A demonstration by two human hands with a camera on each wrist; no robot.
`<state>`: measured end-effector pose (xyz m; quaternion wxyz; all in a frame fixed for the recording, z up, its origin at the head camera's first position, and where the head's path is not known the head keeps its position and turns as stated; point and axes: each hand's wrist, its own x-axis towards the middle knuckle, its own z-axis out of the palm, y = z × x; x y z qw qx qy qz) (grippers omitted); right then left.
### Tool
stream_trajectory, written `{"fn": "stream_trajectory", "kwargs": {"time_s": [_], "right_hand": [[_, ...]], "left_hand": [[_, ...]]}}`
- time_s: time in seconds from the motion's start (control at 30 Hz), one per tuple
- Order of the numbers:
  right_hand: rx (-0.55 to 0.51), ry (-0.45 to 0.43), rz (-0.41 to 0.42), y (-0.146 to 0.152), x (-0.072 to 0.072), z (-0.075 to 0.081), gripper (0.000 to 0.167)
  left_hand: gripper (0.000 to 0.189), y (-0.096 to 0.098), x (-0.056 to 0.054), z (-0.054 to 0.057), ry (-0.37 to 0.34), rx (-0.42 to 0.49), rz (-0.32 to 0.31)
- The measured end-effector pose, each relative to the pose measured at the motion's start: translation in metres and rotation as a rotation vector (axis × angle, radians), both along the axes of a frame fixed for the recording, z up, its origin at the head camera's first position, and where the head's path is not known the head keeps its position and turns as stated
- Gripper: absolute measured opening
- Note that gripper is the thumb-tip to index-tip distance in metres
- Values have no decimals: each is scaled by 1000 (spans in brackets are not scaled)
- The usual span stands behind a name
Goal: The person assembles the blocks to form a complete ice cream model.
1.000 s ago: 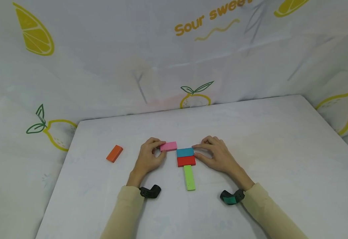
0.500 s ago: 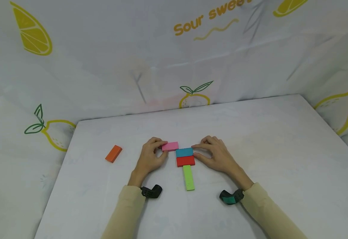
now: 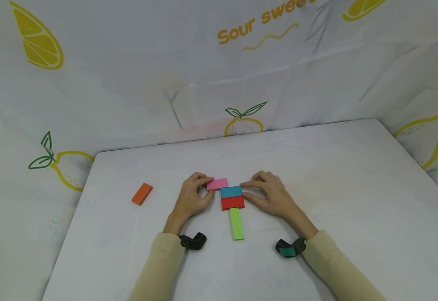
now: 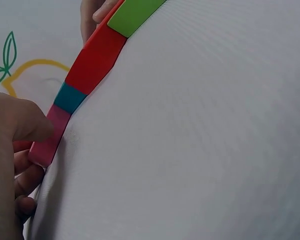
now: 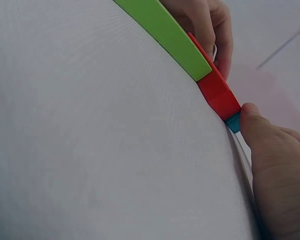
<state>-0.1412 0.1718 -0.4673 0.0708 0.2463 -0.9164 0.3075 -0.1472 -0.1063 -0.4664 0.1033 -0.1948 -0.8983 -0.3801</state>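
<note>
In the head view my left hand (image 3: 192,198) pinches a pink wooden block (image 3: 217,184) between thumb and forefinger. The pink block's right end lies along the far left edge of a blue block (image 3: 231,192). My right hand (image 3: 269,194) holds the blue block's right end, thumb and forefinger at its corners. Against the near side of the blue one lies a red block (image 3: 233,202). A light green block (image 3: 236,224) extends from the red one towards me. The left wrist view shows my left thumb (image 4: 32,120) on the pink block's near side.
An orange block (image 3: 141,194) lies apart on the left of the white table (image 3: 317,175). Behind the table hangs a white cloth (image 3: 128,83) printed with lemons. Black devices are strapped to both wrists.
My left hand has slid the pink block to the right, so its end now overlaps the blue block's far left edge. My right hand stays at the blue block.
</note>
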Motion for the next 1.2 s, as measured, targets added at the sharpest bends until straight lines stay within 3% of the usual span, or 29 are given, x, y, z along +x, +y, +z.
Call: {"fn": "stream_trajectory", "kwargs": {"time_s": [0.2, 0.5, 1.2], "right_hand": [[4, 1, 3, -2, 0, 0, 33], [-2, 13, 0, -2, 0, 2, 33], [-5, 10, -3, -2, 0, 0, 31]], "left_hand": [[32, 0, 1, -1, 24, 7, 4], [23, -5, 1, -4, 62, 127, 135], [21, 1, 0, -3, 17, 45, 68]]}}
